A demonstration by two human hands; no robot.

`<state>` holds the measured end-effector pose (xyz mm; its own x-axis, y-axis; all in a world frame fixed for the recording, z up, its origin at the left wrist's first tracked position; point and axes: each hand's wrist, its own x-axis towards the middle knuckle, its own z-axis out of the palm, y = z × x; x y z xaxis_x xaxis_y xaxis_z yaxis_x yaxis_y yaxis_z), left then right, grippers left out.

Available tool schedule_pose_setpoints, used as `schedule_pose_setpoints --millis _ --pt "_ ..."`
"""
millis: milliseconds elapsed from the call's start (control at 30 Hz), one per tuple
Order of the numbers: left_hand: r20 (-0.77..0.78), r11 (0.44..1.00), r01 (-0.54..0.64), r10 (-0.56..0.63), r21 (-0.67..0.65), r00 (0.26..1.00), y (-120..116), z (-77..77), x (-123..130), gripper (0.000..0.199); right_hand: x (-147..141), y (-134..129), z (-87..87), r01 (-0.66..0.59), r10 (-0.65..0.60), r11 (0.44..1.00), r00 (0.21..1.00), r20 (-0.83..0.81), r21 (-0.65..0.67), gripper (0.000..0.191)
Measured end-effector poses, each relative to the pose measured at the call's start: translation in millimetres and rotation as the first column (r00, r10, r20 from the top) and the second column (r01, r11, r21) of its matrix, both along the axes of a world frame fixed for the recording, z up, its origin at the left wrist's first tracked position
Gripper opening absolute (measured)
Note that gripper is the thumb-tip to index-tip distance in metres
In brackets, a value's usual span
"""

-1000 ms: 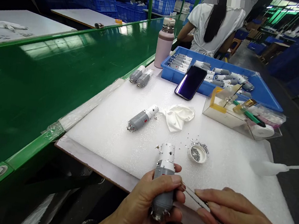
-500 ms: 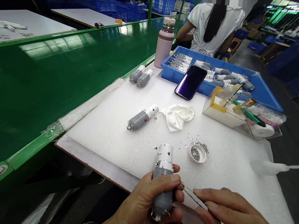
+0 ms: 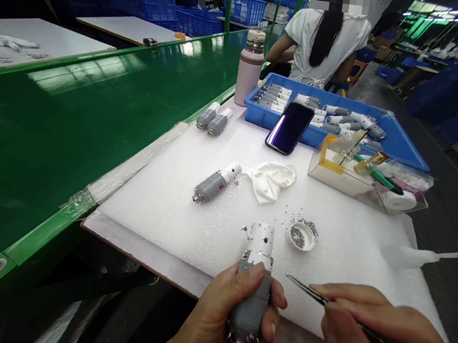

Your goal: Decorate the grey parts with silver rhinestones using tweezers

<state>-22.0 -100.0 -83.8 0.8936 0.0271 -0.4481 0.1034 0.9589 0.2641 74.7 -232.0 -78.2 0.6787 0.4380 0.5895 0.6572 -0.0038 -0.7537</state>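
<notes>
My left hand [image 3: 224, 310] is wrapped round a grey and white spacecraft model [image 3: 252, 302], its white end pointing away from me. In my right hand [image 3: 372, 328] is a pair of tweezers [image 3: 310, 290], pinched between thumb and fingers. Their tip is a little to the right of the model, apart from it, with a tiny bit at its end that I cannot make out. A small white cap [image 3: 303, 236] holds tiny silver pieces, and more lie scattered round it. Another such model [image 3: 216, 184] lies on the white foam sheet [image 3: 158, 202].
Two more models [image 3: 214, 119] lie near the green conveyor [image 3: 94, 110]. A phone [image 3: 289, 128] leans on a blue tray [image 3: 399, 142] of models. A clear box [image 3: 336, 179] of tools, a white cloth [image 3: 271, 182] and a pink bottle [image 3: 249, 71] stand about. A person [image 3: 326, 44] sits beyond.
The tweezers have drawn back from the model to the right. My left hand has turned the model slightly, and its fingers have shifted along it.
</notes>
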Motion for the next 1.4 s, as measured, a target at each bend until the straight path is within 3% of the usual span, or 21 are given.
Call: schedule_pose_setpoints --millis 67,167,267,400,600,767,1133,1400 --pt "-0.022 0.999 0.033 -0.033 -0.016 0.999 -1.3 -0.9 -0.9 0.042 -1.5 5.5 -0.3 0.081 -0.072 0.994 0.991 -0.109 0.077 0.015" --pt "-0.038 0.998 -0.047 0.049 0.042 0.998 -4.2 -5.0 -0.7 0.047 -6.5 16.9 3.5 0.214 -0.179 0.971 0.949 -0.26 0.11 0.012" --pt "0.028 0.991 -0.07 0.067 0.111 0.997 -7.6 -13.5 -0.6 0.046 -8.0 27.1 11.0 0.27 -0.19 0.949 0.902 -0.387 0.163 0.013" --pt "0.102 0.99 -0.077 0.065 0.118 0.993 -12.3 -23.7 -2.6 0.037 -3.3 28.2 13.8 0.215 -0.039 0.938 0.846 -0.531 0.273 0.015" --pt "0.091 0.983 -0.04 0.023 0.181 0.996 -12.2 -19.9 -6.9 0.035 6.5 14.1 2.5 0.029 0.127 0.972 0.766 -0.63 0.232 0.01" --pt "0.008 0.978 0.126 -0.129 0.169 0.992 -5.9 -10.6 -11.3 0.037 11.7 16.6 7.7 0.061 0.119 0.976 0.653 -0.748 0.208 0.019" --pt "-0.015 0.959 0.133 -0.133 0.249 0.991 -5.9 -14.2 -12.5 0.05 14.9 21.1 8.8 0.046 0.139 0.975 0.633 -0.761 0.217 0.021" --pt "-0.024 0.956 0.154 -0.153 0.251 0.988 -5.9 -14.8 -13.5 0.051 16.9 18.0 2.9 0.034 0.181 0.97 0.555 -0.812 0.239 0.02"
